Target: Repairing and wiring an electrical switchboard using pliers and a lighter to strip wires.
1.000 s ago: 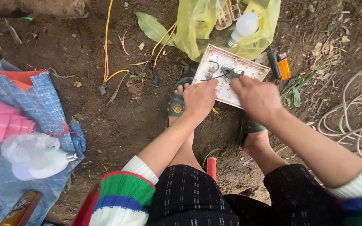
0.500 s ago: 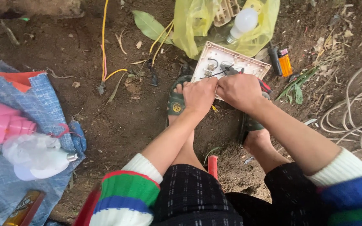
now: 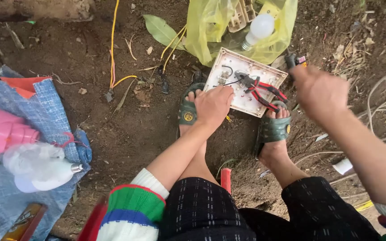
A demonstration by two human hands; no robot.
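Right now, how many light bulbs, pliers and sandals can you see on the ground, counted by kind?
Light bulbs: 2, one in the yellow bag, one wrapped in clear plastic on the blue sheet
Pliers: 1, red-handled, lying on the white switch plate
Sandals: 2, green, left and right
Total: 5

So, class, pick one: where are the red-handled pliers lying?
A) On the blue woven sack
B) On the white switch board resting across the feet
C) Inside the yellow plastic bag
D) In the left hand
B: the pliers lie on the white switch board, beside the left hand, with no hand holding them.
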